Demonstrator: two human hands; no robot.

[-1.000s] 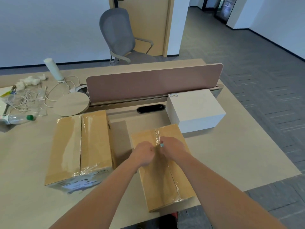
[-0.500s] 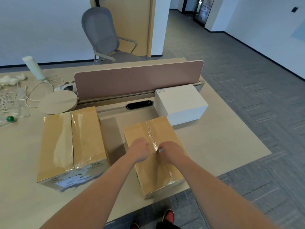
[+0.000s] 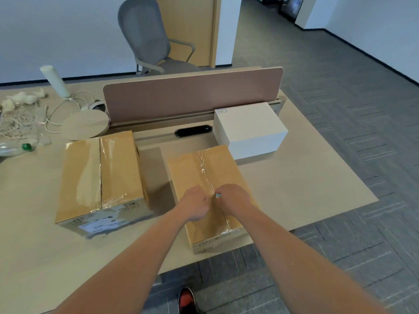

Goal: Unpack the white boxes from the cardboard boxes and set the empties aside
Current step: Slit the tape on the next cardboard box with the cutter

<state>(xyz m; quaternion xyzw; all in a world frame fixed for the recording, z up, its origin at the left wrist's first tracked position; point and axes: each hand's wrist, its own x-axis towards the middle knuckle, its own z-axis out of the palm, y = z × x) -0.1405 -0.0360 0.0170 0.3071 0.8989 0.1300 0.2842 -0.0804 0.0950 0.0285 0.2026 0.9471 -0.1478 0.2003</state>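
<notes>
Two taped cardboard boxes lie on the desk. The smaller cardboard box (image 3: 188, 171) sits at the desk's near edge, its centre seam covered with clear tape. Both my hands are on its top near the seam. My right hand (image 3: 235, 199) grips a small light-blue tool whose tip sits at the tape line. My left hand (image 3: 195, 203) is curled into a fist and presses on the left flap beside the seam. The larger cardboard box (image 3: 99, 177) stands to the left, still taped. A white box (image 3: 249, 130) rests behind the smaller box, at the back right.
A pink desk divider (image 3: 192, 94) runs across the back, with a grey office chair (image 3: 149, 35) beyond it. A round wooden disc (image 3: 85, 126), cables, a white cylinder (image 3: 55, 81) and a plastic bottle (image 3: 15, 149) lie at the left. The desk edge and floor are close on the right.
My hands have slid along the tape seam toward me, from the box's middle to nearer its front end. The tape behind them looks wrinkled. The camera view has shifted.
</notes>
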